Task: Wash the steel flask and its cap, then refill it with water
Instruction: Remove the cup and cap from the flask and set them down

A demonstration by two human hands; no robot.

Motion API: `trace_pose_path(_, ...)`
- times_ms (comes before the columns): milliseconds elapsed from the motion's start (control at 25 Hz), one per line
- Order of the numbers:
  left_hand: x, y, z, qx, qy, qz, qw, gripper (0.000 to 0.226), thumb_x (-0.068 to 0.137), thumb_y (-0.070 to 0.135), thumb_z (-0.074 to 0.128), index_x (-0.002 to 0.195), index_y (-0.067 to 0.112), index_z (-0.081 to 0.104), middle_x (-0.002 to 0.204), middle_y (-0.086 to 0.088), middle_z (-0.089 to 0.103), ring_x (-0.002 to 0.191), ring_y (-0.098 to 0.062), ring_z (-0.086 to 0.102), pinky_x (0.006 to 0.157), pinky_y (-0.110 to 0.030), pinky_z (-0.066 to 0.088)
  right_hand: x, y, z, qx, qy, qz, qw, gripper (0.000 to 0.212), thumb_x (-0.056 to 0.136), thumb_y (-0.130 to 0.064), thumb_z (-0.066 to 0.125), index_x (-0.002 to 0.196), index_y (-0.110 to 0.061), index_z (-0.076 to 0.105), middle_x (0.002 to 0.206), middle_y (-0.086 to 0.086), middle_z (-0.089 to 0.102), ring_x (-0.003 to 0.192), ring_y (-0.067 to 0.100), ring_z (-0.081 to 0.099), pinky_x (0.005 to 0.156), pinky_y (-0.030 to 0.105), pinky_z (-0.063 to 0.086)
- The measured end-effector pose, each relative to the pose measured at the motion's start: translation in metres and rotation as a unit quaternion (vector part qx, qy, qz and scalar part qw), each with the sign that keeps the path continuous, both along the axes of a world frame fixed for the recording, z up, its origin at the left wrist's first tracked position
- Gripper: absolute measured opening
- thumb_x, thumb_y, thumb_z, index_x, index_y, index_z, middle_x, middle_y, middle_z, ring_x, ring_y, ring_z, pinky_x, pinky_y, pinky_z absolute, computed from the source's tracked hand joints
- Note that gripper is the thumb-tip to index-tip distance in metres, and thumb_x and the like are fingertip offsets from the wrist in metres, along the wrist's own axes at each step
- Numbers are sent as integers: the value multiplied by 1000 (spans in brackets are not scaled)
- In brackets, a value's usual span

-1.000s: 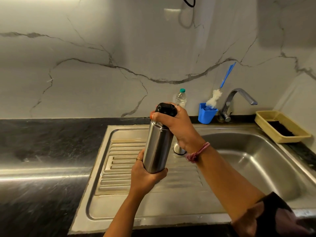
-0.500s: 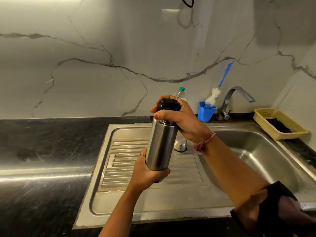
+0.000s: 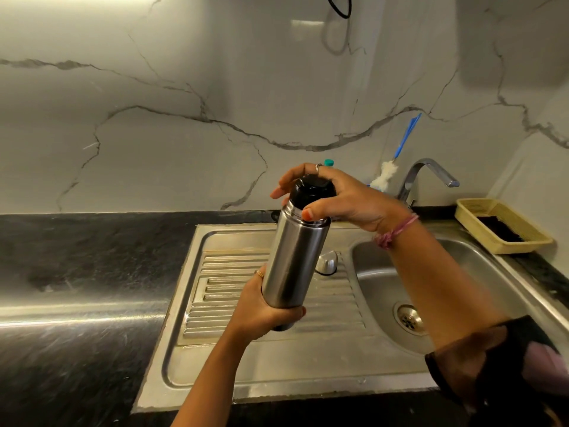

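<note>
One steel flask [image 3: 294, 260], tilted: left hand [image 3: 261, 312] fingers grip its base, right hand [image 3: 341, 198] fingers clasp its one black cap [image 3: 311, 192]; contents hidden.

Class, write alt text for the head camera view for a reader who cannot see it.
Over a steel sink's draining board, a person's left hand grips the base of a tilted steel flask while the right hand curls round its black cap. A tap and a yellow tray stand behind the basin.
</note>
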State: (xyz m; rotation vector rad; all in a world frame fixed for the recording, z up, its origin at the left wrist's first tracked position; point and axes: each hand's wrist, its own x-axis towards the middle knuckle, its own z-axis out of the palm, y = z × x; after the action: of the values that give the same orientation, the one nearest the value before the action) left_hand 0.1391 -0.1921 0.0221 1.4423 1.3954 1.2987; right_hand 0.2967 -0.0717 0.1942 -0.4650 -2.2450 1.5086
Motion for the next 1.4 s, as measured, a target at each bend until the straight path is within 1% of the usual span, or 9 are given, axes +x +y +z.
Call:
trace_pose_path(240,-8,2,-4,28,42,95,994,84,49,48,85,124,32,49,104,10,62,87,-13,65,62,-26,59,5,-8,36,317,-269,-117,902,65,68,-72,51,111,-23,54,94,-8,61,85,7,59,70,22,50)
trace_pose_path(640,-15,-4,-7,44,81,76,993,80,52,52,82,123,42,47,106,16,61,93,-6,62,72,-31,61,23,8,47,262,-228,60,936,61,74,-15,78,126,-35,52,126,-18,53,114,1,51,90,19,49)
trace_pose_path(760,-14,-4,-8,45,82,82,992,78,50,52,81,120,44,47,105,17,61,92,-4,61,73,-30,60,22,3,51,242,-271,34,931,74,72,-36,77,136,-38,41,131,-18,49,111,4,54,82,17,52)
trace_pose_path(880,-14,-5,-8,42,91,84,991,79,50,53,81,120,46,46,105,18,61,91,-2,61,72,-31,61,15,-1,52,281,-345,-50,894,75,66,-64,57,127,-22,52,115,-2,62,79,8,66,62,18,52)
trace_pose_path(960,-14,-5,-9,38,88,83,992,78,49,53,81,118,47,45,106,19,60,92,0,60,73,-30,61,12,-2,52,298,-340,-52,891,68,67,-62,59,122,-21,55,108,-3,63,71,5,65,60,16,49)
trace_pose_path(1040,-14,-5,-10,35,85,82,992,79,49,54,81,119,47,45,108,18,59,92,-1,60,72,-32,61,15,-3,54,299,-300,-7,906,56,74,-40,73,125,-32,52,119,-11,56,91,7,62,68,18,52)
trace_pose_path(1160,-16,-5,-13,29,78,85,993,79,49,54,82,120,46,46,107,17,60,90,-6,63,69,-37,62,21,-2,57,275,-295,45,914,72,73,-17,79,131,-43,44,134,-19,44,111,6,52,80,20,53)
trace_pose_path(1240,-16,-5,-14,27,78,86,993,80,49,54,82,120,47,46,106,17,61,89,-6,63,68,-38,62,18,-2,52,229,-318,13,920,81,71,-34,77,139,-42,34,138,-15,40,104,10,59,78,22,54)
trace_pose_path(1400,-14,-6,-14,23,83,87,992,81,49,53,82,120,47,46,106,18,60,90,-1,61,69,-37,62,12,-1,47,263,-336,-50,903,67,68,-58,62,125,-22,52,117,1,61,79,12,68,69,27,58)
